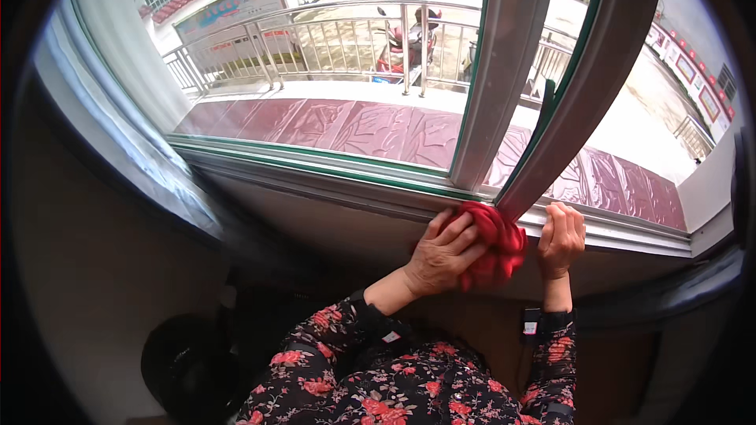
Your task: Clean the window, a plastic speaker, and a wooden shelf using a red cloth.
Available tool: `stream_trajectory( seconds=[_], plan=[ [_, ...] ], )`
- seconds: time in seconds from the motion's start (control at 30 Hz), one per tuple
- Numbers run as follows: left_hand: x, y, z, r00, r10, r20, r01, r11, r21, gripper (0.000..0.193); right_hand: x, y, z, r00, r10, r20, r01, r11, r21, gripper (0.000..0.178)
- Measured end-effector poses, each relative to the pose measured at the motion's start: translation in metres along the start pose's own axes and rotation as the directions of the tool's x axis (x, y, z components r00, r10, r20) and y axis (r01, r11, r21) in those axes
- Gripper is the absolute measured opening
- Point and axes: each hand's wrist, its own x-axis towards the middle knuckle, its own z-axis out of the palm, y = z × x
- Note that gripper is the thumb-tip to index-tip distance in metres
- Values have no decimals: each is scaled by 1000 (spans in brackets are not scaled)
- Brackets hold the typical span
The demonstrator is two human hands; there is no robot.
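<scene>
A bunched red cloth [496,245] is in my left hand [449,256], whose fingers are closed around it. The cloth presses against the window track at the foot of the upright sash frame [579,102]. To its right, my right hand [561,240] rests on the metal window sill [630,234], with fingers together and curled over its edge. My right palm and thumb are mostly hidden. The sliding window pane [331,63] has a green-edged frame and stands left of the sash frame.
A pale curtain [130,102] hangs at the left. Beyond the window are a dark red tiled ledge [378,130], a metal railing [339,43] and a red motorbike [405,47]. A dark round object [183,362] stands at lower left.
</scene>
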Motion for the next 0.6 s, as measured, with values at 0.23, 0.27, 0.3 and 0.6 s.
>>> stream_trajectory(
  seconds=[0.23,0.27,0.3,0.6],
  plan=[
    [-38,-31,-30,977,-172,-129,174,985,4,36,-7,-3,-7,998,-29,57,30,1000,-5,11],
    [-51,-46,-45,963,-234,-136,244,968,60,37,-7,-5,-7,997,-20,71,20,1000,-5,11],
    [-65,-60,-68,944,-293,-153,311,943,116,38,-4,-9,-7,997,-28,70,27,1000,2,11],
    [-206,-257,-190,487,-692,-533,838,541,63,50,-13,-15,-6,988,20,154,-14,999,-36,18]
  ],
)
